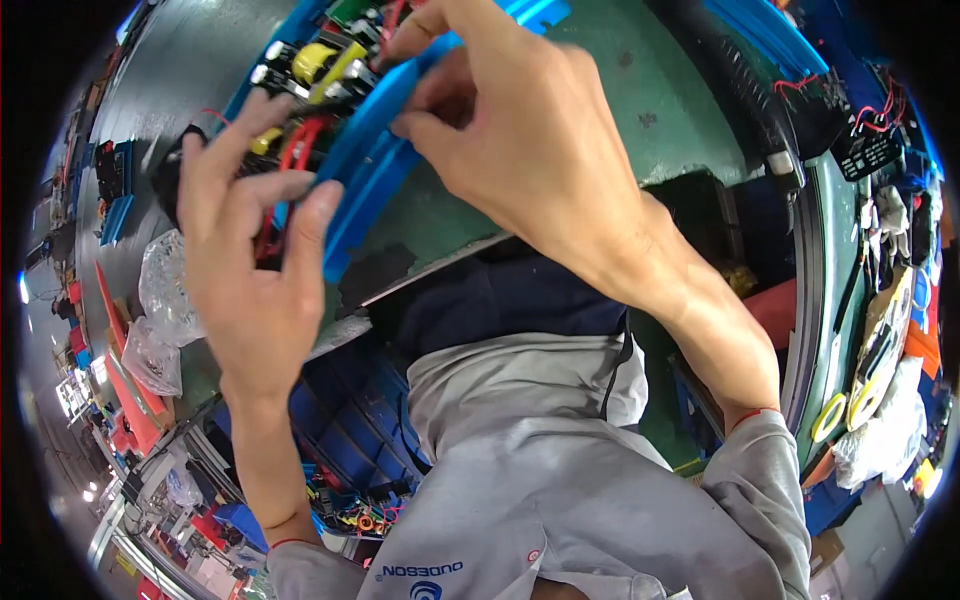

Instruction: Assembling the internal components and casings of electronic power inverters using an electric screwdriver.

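Looks like smooth metal on the blue casing (372, 145), with a satin sheen along its ribs. Passes for slick plastic on the red wires (297, 145) and glossy wrapping on the yellow component (315, 62), though blurred. Reads as smooth, faintly shiny sheeting on the green desk (650, 90), scuffed and roughened in dark patches. Appears as matt, creased cloth on the grey shirt (600, 500), likewise matt and soft on the navy garment (510, 300). Crinkles as glossy, see-through plastic film on the bags (168, 285).
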The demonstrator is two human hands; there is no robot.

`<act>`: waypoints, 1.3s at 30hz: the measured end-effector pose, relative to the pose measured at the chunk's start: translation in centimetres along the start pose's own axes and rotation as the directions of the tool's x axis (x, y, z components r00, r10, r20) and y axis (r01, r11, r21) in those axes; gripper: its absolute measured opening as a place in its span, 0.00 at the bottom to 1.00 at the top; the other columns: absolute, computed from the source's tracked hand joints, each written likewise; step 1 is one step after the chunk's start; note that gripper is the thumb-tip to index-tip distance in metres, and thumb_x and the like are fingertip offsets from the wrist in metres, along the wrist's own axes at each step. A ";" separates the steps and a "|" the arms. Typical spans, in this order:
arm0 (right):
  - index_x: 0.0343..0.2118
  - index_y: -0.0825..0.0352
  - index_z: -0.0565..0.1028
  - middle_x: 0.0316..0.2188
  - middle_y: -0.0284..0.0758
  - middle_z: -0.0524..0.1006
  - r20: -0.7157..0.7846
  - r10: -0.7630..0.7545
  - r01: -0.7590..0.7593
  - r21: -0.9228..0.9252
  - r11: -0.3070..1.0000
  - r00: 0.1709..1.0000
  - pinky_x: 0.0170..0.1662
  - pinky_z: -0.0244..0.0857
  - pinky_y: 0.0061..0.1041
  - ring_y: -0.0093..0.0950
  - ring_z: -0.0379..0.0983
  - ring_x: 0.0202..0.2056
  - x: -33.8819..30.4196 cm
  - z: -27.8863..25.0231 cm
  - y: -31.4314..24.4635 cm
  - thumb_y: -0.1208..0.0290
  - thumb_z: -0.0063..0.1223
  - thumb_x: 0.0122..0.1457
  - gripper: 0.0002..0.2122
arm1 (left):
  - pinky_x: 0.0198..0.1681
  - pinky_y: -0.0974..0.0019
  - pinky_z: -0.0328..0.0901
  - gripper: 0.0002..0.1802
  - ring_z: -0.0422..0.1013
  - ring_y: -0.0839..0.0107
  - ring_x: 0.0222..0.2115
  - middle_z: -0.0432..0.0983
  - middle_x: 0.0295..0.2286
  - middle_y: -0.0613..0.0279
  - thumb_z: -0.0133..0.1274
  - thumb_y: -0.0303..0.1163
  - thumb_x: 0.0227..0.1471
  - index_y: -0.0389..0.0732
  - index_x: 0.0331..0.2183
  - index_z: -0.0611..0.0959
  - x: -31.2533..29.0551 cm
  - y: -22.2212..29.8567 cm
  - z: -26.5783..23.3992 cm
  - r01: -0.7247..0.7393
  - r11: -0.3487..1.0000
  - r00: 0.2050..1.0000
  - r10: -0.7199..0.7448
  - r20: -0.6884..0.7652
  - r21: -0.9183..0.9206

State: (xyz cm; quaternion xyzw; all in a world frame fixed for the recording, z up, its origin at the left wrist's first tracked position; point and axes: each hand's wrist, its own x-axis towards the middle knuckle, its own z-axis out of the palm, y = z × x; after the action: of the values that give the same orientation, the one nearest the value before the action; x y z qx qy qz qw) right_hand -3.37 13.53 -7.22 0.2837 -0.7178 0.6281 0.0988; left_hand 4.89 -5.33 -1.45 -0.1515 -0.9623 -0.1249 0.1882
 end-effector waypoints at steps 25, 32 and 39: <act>0.35 0.62 0.78 0.35 0.33 0.77 0.474 -0.017 0.252 -0.437 0.863 0.880 0.37 0.67 0.32 0.34 0.73 0.34 1.8 -2.1 0.9 0.79 0.74 0.38 0.19 | 0.60 0.55 0.60 0.38 0.67 0.59 0.56 0.64 0.57 0.46 0.69 0.29 0.44 0.33 0.55 0.70 -5.1 0.7 1.7 0.708 0.557 0.509 -0.829 -0.233 -0.434; 0.36 0.60 0.78 0.34 0.30 0.77 0.505 -0.020 0.285 -0.453 0.845 0.863 0.34 0.62 0.30 0.31 0.70 0.31 1.8 -2.2 1.6 0.74 0.76 0.37 0.20 | 0.50 0.63 0.68 0.43 0.72 0.64 0.46 0.72 0.48 0.51 0.72 0.27 0.43 0.28 0.57 0.69 -6.8 1.7 2.1 0.821 0.525 0.476 -0.846 -0.240 -0.222; 0.34 0.56 0.80 0.32 0.24 0.76 0.660 -0.103 0.470 -0.408 0.783 0.744 0.38 0.57 0.31 0.28 0.68 0.32 3.6 -3.1 2.1 0.68 0.74 0.37 0.18 | 0.38 0.54 0.66 0.36 0.71 0.55 0.37 0.76 0.41 0.45 0.72 0.23 0.39 0.28 0.50 0.76 -5.9 0.5 1.8 0.684 0.723 0.632 -0.652 -0.418 -0.094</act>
State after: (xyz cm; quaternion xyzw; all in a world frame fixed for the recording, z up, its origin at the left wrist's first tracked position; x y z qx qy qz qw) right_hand -8.10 15.58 -6.65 0.5400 -0.8041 0.2452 0.0415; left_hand 9.66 -5.74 -5.35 0.2533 -0.8885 -0.1799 0.3377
